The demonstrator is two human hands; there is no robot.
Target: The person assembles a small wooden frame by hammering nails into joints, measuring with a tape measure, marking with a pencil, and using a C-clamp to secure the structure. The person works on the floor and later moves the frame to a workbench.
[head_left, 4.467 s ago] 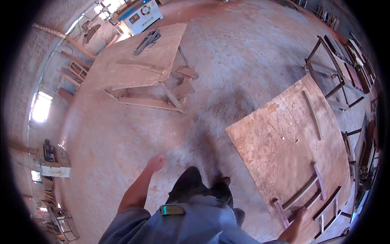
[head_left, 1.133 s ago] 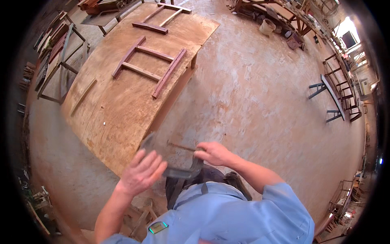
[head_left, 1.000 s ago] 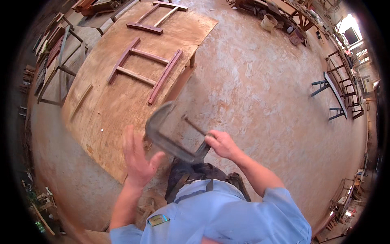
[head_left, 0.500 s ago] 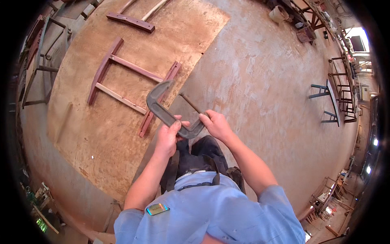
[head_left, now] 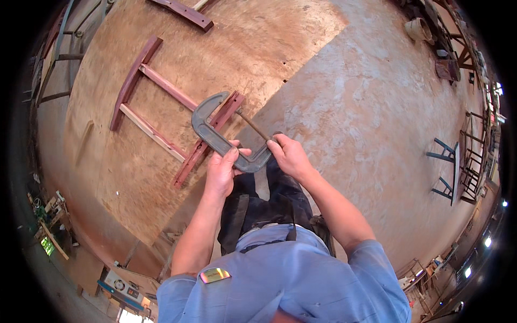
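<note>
Both of my hands hold a large grey C-clamp (head_left: pixel 215 139). My left hand (head_left: pixel 218 173) is closed round the lower part of its frame. My right hand (head_left: pixel 291 157) grips the outer end of its long screw (head_left: pixel 253 125). The clamp's far jaw reaches over the end of a wooden frame's near rail (head_left: pixel 189 166), with the screw tip just beyond that rail; whether they touch I cannot tell. Two paler slats (head_left: pixel 166 88) join this reddish rail to a curved far rail (head_left: pixel 128 92). The frame lies on a large plywood board (head_left: pixel 134 188).
Another reddish rail (head_left: pixel 188 15) lies farther off on the board. To the right stand a stool with blue-grey legs (head_left: pixel 455 172) and a pale bucket (head_left: pixel 417 30). A metal rack (head_left: pixel 67 56) is at the far left. A machine with a control panel (head_left: pixel 121 285) is at the lower left.
The clamp has moved closer to the near rail, its open jaw now spanning the rail's end. My right hand keeps hold of the screw. The whole view has turned a little.
</note>
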